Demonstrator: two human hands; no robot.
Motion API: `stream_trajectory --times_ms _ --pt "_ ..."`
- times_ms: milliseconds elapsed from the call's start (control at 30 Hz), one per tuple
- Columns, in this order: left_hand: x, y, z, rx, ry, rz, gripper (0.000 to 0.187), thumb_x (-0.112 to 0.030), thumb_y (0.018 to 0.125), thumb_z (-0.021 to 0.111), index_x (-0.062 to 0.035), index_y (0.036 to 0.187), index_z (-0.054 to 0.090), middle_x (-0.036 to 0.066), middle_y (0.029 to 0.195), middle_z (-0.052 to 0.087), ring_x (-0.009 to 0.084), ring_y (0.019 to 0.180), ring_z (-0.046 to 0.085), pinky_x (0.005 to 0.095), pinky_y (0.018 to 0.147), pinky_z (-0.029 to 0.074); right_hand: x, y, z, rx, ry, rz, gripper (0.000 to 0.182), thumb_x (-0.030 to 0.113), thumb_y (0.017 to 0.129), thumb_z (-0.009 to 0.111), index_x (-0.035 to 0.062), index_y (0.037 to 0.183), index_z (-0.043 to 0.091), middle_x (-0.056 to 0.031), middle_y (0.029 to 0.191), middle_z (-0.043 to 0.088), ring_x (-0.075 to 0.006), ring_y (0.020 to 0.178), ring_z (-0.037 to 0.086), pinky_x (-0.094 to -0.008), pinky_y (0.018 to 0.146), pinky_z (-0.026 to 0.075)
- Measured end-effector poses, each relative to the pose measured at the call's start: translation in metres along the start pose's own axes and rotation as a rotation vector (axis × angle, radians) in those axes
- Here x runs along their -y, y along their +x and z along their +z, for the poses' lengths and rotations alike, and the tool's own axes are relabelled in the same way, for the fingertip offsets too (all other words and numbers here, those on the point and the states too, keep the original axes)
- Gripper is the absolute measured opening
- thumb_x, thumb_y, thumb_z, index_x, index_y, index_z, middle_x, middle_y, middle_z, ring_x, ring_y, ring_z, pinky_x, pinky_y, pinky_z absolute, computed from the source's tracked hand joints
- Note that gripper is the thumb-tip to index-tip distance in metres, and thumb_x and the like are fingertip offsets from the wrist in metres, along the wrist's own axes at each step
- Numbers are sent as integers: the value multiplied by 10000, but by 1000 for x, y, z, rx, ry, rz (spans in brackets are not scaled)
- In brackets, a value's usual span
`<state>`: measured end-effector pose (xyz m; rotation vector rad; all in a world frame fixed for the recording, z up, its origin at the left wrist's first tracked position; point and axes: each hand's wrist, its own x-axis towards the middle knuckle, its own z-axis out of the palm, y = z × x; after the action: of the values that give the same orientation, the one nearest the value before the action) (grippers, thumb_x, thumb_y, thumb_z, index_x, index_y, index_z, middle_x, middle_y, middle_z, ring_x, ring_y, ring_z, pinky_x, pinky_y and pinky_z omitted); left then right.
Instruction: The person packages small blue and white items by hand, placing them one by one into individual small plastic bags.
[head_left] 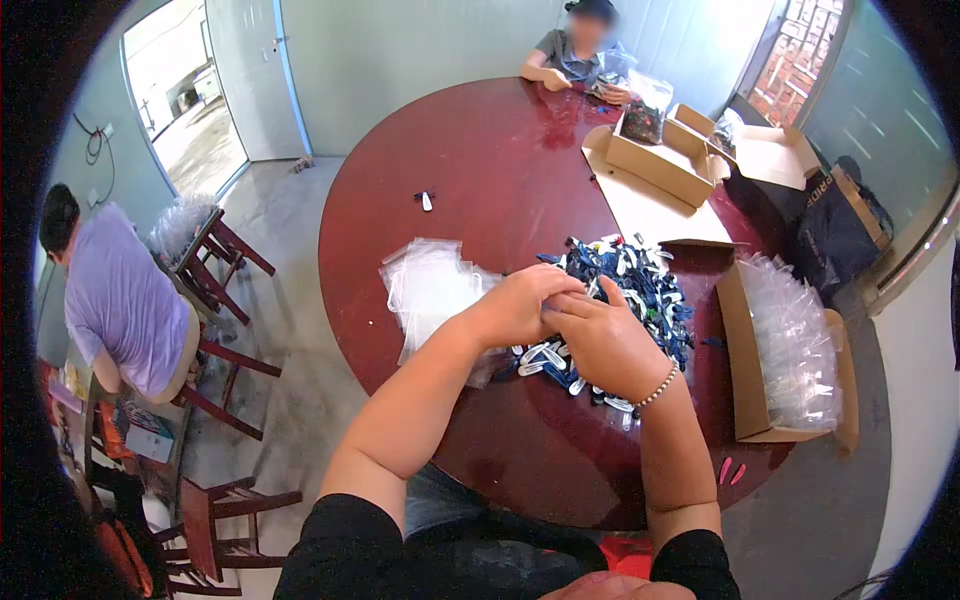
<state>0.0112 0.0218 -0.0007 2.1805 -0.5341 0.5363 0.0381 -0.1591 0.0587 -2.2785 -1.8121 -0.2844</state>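
My left hand [512, 308] and my right hand [612, 345] meet above a pile of snap hair clips [645, 290] in dark blue, black and white. The fingers of both hands are curled in and touch each other; whatever they pinch is hidden behind them. Several light clips [543, 358] lie just below the hands. Beside my left forearm is a loose stack of clear plastic bags [430, 295], spread flat on the table. A bead bracelet [660, 388] circles my right wrist.
A carton of clear plastic packets [790, 350] stands right of the pile on the round red table [400, 140]. Open cardboard boxes [660, 165] lie at the back right. One person [575, 60] sits across; another person [135, 300] sits at left. A lone clip [427, 201] lies farther off.
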Motion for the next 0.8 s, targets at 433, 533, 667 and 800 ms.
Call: stream_trajectory --times_ms 433,533,667,800 --pt "12 -2 -1 -56 112 10 407 -144 660 772 -55 1032 633 129 972 640 317 950 603 397 852 479 -10 -3 -8 -129 152 6 178 140 859 625 100 1031 654 -92 972 689 -247 924 653 -547 996 355" --pt "14 -4 -3 -172 197 -52 391 -136 669 775 -63 1027 635 122 952 639 303 924 608 386 834 484 -24 -7 -28 -150 228 145 154 102 838 650 40 977 662 -132 981 683 -265 922 649 -477 925 408" --pt "14 -3 -7 -235 239 -228 392 -124 668 773 -72 1032 638 113 962 649 275 898 626 353 799 504 -52 -20 -31 -228 257 312 198 74 826 644 -21 999 663 -185 974 674 -321 900 647 -363 823 490" --pt "18 -3 -6 -244 220 -330 397 -124 673 776 -70 1043 640 108 997 659 253 904 645 343 814 510 -59 -22 -21 -141 278 287 228 71 806 652 -22 1014 657 -184 977 671 -328 920 644 -362 822 499"
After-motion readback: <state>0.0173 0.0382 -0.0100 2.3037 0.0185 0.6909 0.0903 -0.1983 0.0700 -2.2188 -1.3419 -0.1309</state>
